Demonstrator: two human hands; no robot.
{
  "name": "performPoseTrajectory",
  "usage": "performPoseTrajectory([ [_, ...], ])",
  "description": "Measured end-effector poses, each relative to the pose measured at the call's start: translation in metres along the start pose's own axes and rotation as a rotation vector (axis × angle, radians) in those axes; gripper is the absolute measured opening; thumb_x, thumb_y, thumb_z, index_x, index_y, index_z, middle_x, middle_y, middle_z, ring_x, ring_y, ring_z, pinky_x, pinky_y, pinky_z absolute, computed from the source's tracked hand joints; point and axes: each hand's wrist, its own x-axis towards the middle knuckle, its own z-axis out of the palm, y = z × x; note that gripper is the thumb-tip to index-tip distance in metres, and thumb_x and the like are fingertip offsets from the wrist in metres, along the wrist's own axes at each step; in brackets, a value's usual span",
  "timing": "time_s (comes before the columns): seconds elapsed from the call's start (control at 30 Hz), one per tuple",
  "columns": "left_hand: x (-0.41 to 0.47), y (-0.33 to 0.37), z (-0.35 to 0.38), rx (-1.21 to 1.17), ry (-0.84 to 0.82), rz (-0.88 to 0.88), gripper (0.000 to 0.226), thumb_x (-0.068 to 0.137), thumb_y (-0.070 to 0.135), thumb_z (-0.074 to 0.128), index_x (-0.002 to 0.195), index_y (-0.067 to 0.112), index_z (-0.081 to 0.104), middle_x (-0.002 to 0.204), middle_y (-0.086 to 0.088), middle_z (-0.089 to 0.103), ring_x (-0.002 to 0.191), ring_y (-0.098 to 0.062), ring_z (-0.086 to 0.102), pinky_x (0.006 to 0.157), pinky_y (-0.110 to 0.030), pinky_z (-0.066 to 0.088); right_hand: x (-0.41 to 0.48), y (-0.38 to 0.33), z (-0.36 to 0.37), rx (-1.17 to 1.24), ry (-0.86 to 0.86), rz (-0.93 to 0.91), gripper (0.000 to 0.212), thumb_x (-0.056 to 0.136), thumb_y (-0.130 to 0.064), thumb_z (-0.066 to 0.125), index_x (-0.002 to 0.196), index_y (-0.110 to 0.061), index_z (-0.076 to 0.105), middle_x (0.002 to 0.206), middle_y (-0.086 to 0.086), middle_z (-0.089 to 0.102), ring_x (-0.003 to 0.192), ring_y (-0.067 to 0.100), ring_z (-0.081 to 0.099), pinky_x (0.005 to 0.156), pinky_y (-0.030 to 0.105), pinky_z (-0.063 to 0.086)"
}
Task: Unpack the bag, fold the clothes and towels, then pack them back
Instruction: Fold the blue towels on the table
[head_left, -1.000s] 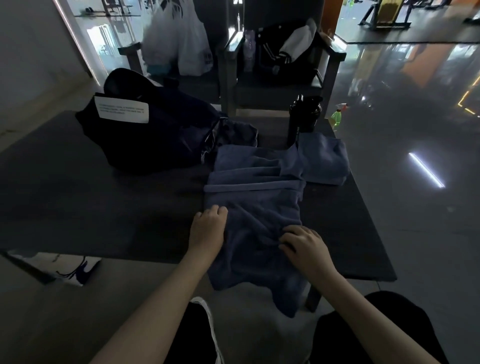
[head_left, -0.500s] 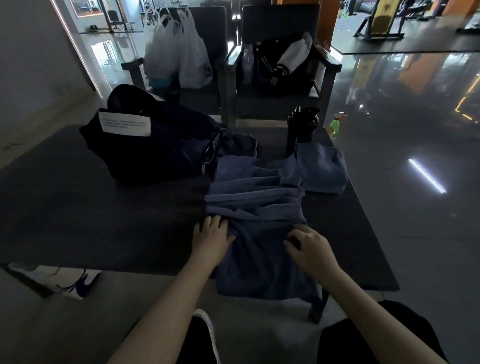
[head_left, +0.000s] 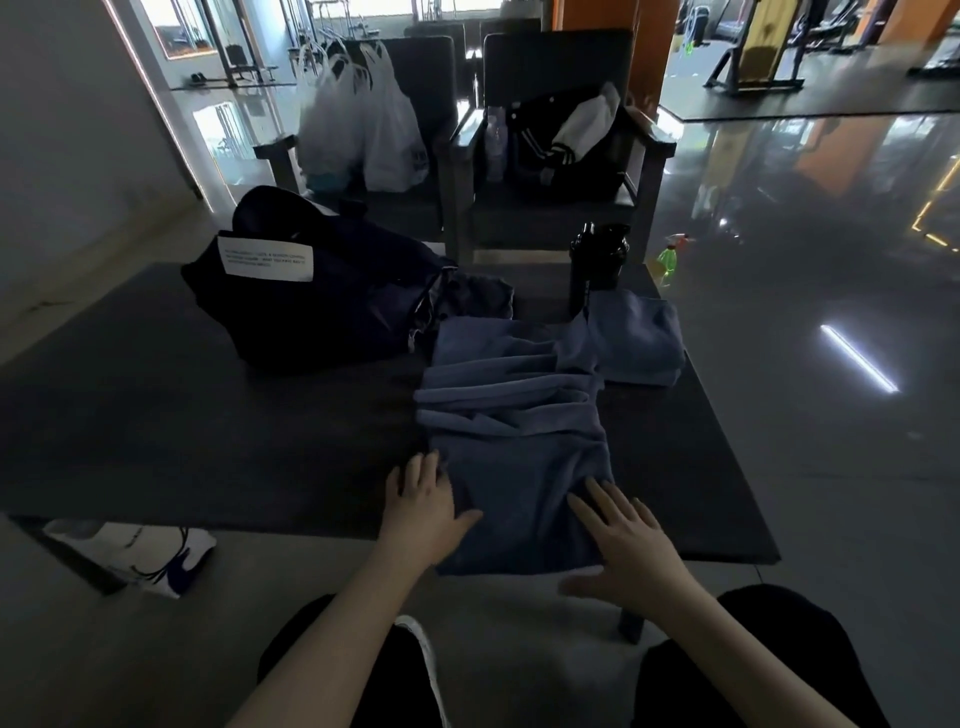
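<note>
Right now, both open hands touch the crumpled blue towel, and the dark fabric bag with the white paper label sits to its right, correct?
No: the head view shows the dark fabric bag left of the crumpled blue towel. The left hand and right hand do touch the towel.

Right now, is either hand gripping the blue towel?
No: the left hand and right hand both rest on the blue towel with fingers straight, not curled.
</note>
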Motion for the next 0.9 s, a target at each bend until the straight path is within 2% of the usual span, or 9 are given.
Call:
performPoseTrajectory([
  [0.17, -0.014, 0.016, 0.003, 0.037, 0.202, 0.109, 0.033, 0.096, 0.033, 0.045, 0.125, 0.018, 0.05, 0.127, -0.002, 0.043, 0.116, -0.02, 0.043, 0.093, -0.031, 0.034, -0.003, 0.004, -0.006, 0.121, 0.059, -0.005, 0.067, 0.094, -0.048, 0.045, 0.151, -0.034, 0.013, 0.16, -0.006, -0.001, 0.147, 0.015, 0.0, 0.118, 0.036, 0.009],
  [0.27, -0.019, 0.026, 0.004, 0.009, 0.081, 0.08, 0.062, 0.09, 0.06, 0.041, 0.134, 0.015, 0.045, 0.136, -0.009, 0.041, 0.126, -0.026, 0.039, 0.104, -0.038, 0.028, -0.003, 0.001, -0.015, 0.212, 0.013, 0.012, 0.056, 0.097, -0.037, 0.04, 0.15, -0.032, 0.022, 0.16, -0.006, 0.006, 0.147, 0.014, 0.002, 0.118, 0.035, 0.01],
  [0.33, -0.024, 0.035, 0.005, 0.052, -0.04, 0.061, 0.091, 0.081, 0.075, 0.04, 0.145, 0.011, 0.027, 0.149, -0.014, 0.026, 0.137, -0.032, 0.025, 0.113, -0.047, 0.013, -0.005, -0.002, -0.019, 0.307, 0.052, 0.037, 0.049, 0.097, -0.03, 0.038, 0.146, -0.029, 0.034, 0.159, -0.006, 0.016, 0.146, 0.015, 0.01, 0.116, 0.035, 0.014],
  [0.47, -0.038, 0.052, 0.013, 0.076, -0.111, 0.001, 0.115, 0.073, 0.082, 0.043, 0.151, 0.008, 0.002, 0.157, -0.019, 0.0, 0.144, -0.04, 0.002, 0.114, -0.055, -0.004, -0.011, -0.012, -0.032, 0.488, 0.115, 0.115, 0.032, 0.096, -0.026, 0.041, 0.117, -0.015, 0.063, 0.133, 0.003, 0.054, 0.128, 0.025, 0.044, 0.101, 0.038, 0.039],
  [0.53, -0.044, 0.058, 0.013, 0.057, -0.046, -0.051, 0.104, 0.081, 0.072, 0.045, 0.15, 0.007, 0.003, 0.157, -0.016, 0.003, 0.144, -0.04, 0.006, 0.114, -0.056, 0.0, -0.013, -0.015, -0.037, 0.601, 0.134, 0.145, 0.027, 0.095, -0.026, 0.044, 0.084, -0.01, 0.063, 0.096, 0.007, 0.065, 0.092, 0.027, 0.061, 0.074, 0.036, 0.047],
  [0.6, -0.048, 0.06, 0.01, 0.028, 0.056, -0.071, 0.077, 0.092, 0.052, 0.045, 0.148, 0.008, 0.016, 0.154, -0.012, 0.019, 0.142, -0.035, 0.017, 0.115, -0.055, 0.008, -0.018, -0.014, -0.042, 0.651, 0.129, 0.168, 0.033, 0.095, -0.029, 0.046, 0.072, -0.01, 0.06, 0.077, 0.007, 0.063, 0.069, 0.023, 0.059, 0.059, 0.034, 0.042],
  [0.73, -0.052, 0.055, 0.002, -0.026, 0.299, 0.025, 0.033, 0.097, 0.03, 0.038, 0.127, 0.018, 0.046, 0.132, 0.001, 0.05, 0.124, -0.017, 0.044, 0.109, -0.038, 0.025, -0.026, -0.007, -0.051, 0.645, 0.182, 0.136, 0.033, 0.094, -0.029, 0.048, 0.073, -0.008, 0.063, 0.072, 0.007, 0.064, 0.067, 0.026, 0.061, 0.059, 0.041, 0.047],
  [0.8, -0.054, 0.055, -0.003, -0.165, 0.326, 0.097, 0.039, 0.095, 0.037, 0.045, 0.128, 0.017, 0.047, 0.132, 0.001, 0.05, 0.121, -0.018, 0.046, 0.104, -0.035, 0.029, -0.027, -0.005, -0.055, 0.655, 0.2, 0.162, 0.033, 0.094, -0.03, 0.049, 0.07, -0.013, 0.061, 0.07, 0.004, 0.063, 0.065, 0.024, 0.061, 0.058, 0.039, 0.047],
  [0.9, -0.057, 0.073, -0.009, -0.341, 0.207, 0.133, 0.076, 0.082, 0.059, 0.057, 0.14, 0.015, 0.034, 0.143, -0.001, 0.04, 0.129, -0.02, 0.041, 0.106, -0.036, 0.032, -0.028, -0.01, -0.062, 0.688, 0.186, 0.171, 0.034, 0.092, -0.035, 0.05, 0.067, -0.016, 0.062, 0.067, 0.003, 0.063, 0.064, 0.024, 0.063, 0.056, 0.036, 0.049],
])
